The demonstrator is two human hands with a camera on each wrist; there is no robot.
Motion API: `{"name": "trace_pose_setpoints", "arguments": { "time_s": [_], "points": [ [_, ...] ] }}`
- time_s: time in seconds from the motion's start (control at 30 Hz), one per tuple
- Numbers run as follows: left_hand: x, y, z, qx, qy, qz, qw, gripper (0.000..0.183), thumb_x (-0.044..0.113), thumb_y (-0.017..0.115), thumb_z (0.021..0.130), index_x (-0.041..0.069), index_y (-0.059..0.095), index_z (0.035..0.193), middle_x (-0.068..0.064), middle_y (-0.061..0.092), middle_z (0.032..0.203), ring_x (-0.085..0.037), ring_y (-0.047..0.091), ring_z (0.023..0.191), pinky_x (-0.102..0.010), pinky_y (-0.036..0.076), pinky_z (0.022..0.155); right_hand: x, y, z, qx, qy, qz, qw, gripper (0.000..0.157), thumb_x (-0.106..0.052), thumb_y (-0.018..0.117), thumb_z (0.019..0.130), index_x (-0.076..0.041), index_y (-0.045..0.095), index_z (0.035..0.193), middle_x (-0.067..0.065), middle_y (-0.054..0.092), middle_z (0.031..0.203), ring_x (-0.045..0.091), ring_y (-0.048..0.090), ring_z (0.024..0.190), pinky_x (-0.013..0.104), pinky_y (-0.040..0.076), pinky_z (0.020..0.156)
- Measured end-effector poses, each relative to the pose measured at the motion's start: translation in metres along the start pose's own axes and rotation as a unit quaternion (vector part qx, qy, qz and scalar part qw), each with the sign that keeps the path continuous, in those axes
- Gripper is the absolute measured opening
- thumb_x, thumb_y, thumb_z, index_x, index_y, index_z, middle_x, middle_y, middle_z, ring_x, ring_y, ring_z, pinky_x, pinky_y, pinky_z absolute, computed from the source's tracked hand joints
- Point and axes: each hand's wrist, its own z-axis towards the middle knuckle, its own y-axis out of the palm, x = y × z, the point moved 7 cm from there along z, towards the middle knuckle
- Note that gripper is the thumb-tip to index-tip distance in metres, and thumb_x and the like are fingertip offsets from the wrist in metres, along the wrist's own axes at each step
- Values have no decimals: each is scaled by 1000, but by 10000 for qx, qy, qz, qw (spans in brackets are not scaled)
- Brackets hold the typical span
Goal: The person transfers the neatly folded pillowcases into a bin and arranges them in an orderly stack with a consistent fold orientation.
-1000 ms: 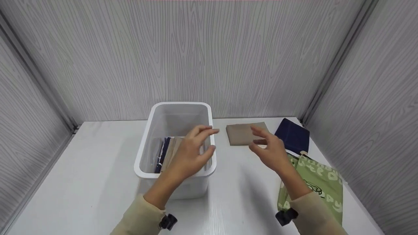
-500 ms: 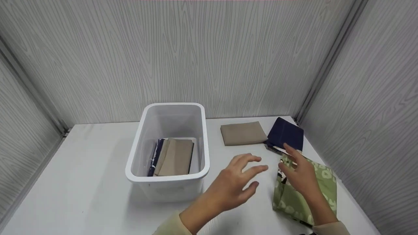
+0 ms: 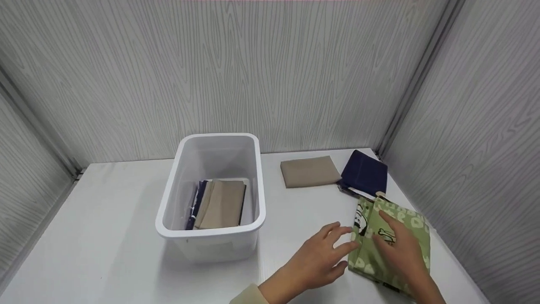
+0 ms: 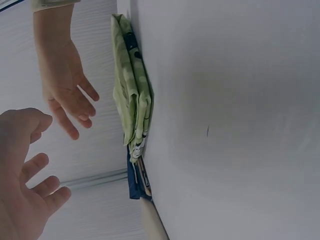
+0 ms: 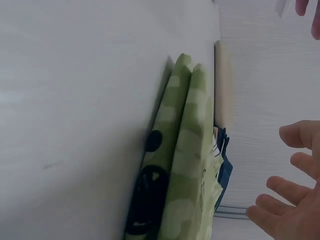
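A folded green printed cloth (image 3: 368, 256) lies at the right side of the table, with pale lettering and a dark cartoon figure. In the right wrist view its thick folded edge (image 5: 185, 145) shows as two stacked layers. Above the cloth hovers my right hand (image 3: 400, 251), fingers spread and holding nothing; the left wrist view shows space between that hand (image 4: 67, 92) and the fabric. At the cloth's left edge, my left hand (image 3: 318, 261) has relaxed, bent fingers with nothing in them.
Left of the hands stands a white plastic bin (image 3: 168, 198) holding beige (image 3: 223, 204) and navy folded cloths. Toward the back lie another beige folded cloth (image 3: 310, 172) and a navy one (image 3: 365, 172). Wood-grain panels (image 3: 228, 71) close off the back and sides.
Both hands have moved toward the green cloth: the left from over the bin to its left edge, the right from near the beige cloth to above it. The view has shifted slightly right.
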Motion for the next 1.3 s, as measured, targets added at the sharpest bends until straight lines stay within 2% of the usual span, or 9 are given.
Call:
{"name": "trace_pose_setpoints", "arguments": {
  "time_s": [0.17,0.33,0.43,0.57,0.77,0.83,0.9,1.17,1.3],
  "points": [
    [6,25,-1,-282,48,259,9993,46,30,74,85,23,63,129,-7,52,142,-29,53,130,-32,44,108,11,1,-7,-92,-72,-201,9997,62,-18,68,94,-6,43,150,24,43,151,47,37,139,67,31,108],
    [13,54,1,-1023,11,462,9937,52,43,70,89,26,58,137,-9,47,149,-32,49,134,-37,44,109,32,3,-14,-514,279,-509,9970,64,-23,67,95,-2,41,150,34,34,151,58,23,140,75,22,107],
    [18,71,2,-1633,-107,400,9857,59,52,64,92,30,51,145,-8,41,154,-33,45,137,-40,47,105,46,5,-19,-816,604,-694,9924,66,-29,65,96,-4,39,152,38,28,152,64,13,139,79,17,104],
    [22,91,1,-2324,-276,103,9722,66,60,58,93,35,41,152,-6,31,161,-34,37,143,-43,46,106,60,7,-25,-1000,830,-840,9880,66,-31,63,97,-6,39,152,40,26,152,68,10,137,81,17,102],
    [28,114,-1,-3043,-461,-391,9506,73,68,48,93,41,25,157,-5,13,167,-35,23,149,-41,39,112,72,8,-32,-1079,871,-1035,9849,66,-35,60,98,-5,38,152,44,24,149,73,9,133,84,15,99],
    [31,120,-2,-3176,-503,-507,9455,73,69,48,93,42,24,157,-3,12,167,-35,21,150,-40,37,113,76,8,-34,-1121,959,-1129,9826,68,-38,60,98,-5,37,153,45,24,149,73,9,132,85,13,98],
    [33,125,-3,-3223,-490,-504,9440,72,69,47,93,42,26,156,-2,15,167,-34,22,149,-39,37,114,80,9,-35,-1185,1076,-1174,9801,70,-41,59,98,-5,36,153,45,24,149,73,8,132,86,11,97],
    [37,134,-4,-3217,-288,-80,9464,68,71,45,93,39,38,152,-1,32,159,-32,30,146,-35,34,116,84,14,-40,-1411,1334,-974,9761,74,-48,57,98,-1,38,151,43,20,152,70,5,135,79,18,104],
    [34,133,-6,-3237,-369,-167,9453,65,69,47,93,40,39,151,-2,35,158,-33,30,146,-36,38,113,81,15,-41,-1460,1260,-888,9772,74,-49,59,97,0,40,150,43,21,151,69,6,136,79,19,104]
  ]
}}
